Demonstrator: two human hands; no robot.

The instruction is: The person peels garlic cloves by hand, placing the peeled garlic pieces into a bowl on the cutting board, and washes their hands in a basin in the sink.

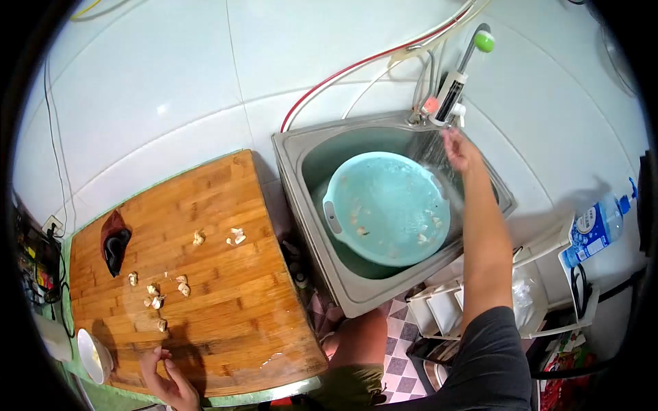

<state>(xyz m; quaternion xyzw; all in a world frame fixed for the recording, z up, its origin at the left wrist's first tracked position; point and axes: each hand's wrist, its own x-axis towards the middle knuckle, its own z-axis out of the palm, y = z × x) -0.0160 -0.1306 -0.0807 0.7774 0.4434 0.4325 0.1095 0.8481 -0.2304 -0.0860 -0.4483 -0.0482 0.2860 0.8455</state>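
My right hand (460, 151) is stretched out beside the tap (449, 99), at the edge of a spray of running water. Its fingers are loosely bent, and I see nothing in them. My left hand (166, 379) hovers at the near edge of the wooden cutting board (233, 301), thumb and fingers apart. Left of it stands a white bowl (89, 356) with pale pieces inside. Several garlic cloves (153, 298) lie scattered on the board. A light-blue plastic basin (387, 205) holds water with pale bits floating in it.
The basin sits in a steel sink (363, 298). A dark red and black item (115, 243) lies on the board's far left. On the right are a white rack (439, 312) and a blue-labelled bottle (593, 229). A red hose (343, 72) runs along the wall.
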